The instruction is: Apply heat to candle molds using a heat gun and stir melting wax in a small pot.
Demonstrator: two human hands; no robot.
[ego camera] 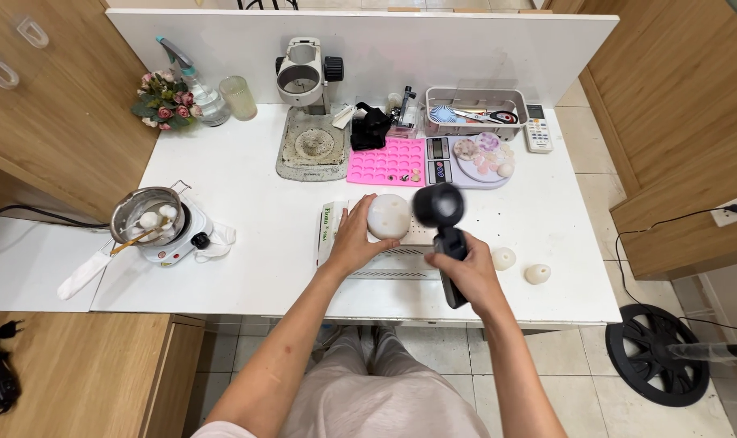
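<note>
— So how were the hands set?
— Left hand (pixel 354 240) reached forward, fingers spread and clasped against a round white mould (pixel 389 216) on a white slab (pixel 401 258) at the table's (pixel 247 186) middle. Right hand (pixel 466 272) was clenched round a black heat gun (pixel 443 221), muzzle toward the mould.
— Room to move?
— Bare tabletop left of the slab; two white pieces (pixel 520 266) near the right edge.
— Packaging?
— A green-printed white strip (pixel 325 229) just beside the left hand.
</note>
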